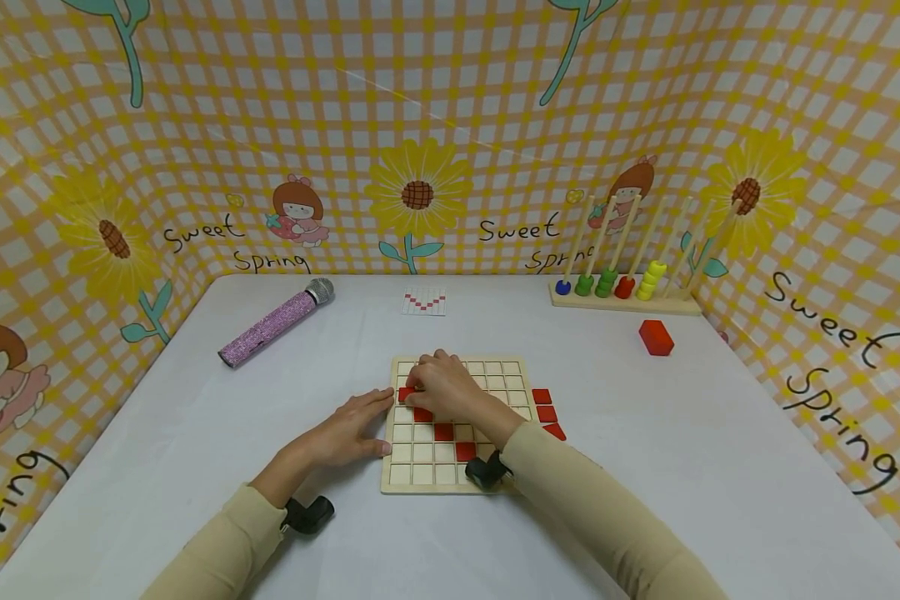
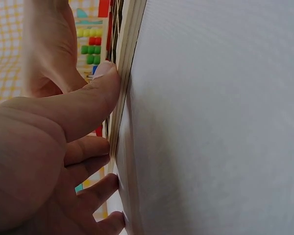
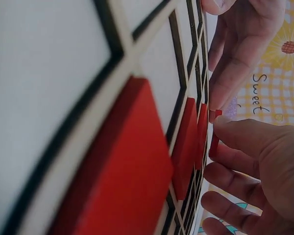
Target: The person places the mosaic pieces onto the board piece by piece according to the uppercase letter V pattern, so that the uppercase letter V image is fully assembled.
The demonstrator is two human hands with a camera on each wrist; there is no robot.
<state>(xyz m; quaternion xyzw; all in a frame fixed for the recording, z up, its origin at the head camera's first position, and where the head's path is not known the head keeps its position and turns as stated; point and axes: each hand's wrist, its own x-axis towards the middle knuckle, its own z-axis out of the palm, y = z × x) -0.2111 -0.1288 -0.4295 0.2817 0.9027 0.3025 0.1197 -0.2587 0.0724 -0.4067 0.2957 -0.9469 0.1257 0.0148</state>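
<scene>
Head view shows me the right hand [image 1: 450,387] pinching a flat red square tile [image 1: 405,395] at the left column of a pale wooden grid board [image 1: 423,474], while the left hand [image 1: 348,431], fingers outstretched, touches the board's left edge. I judge that a tilted tile could snag on a raised divider, or the board slide if that light touch slackens. "Sweet Spring" reads on the yellow-checked fabric backdrop [image 1: 465,92]; I see no brand.
</scene>
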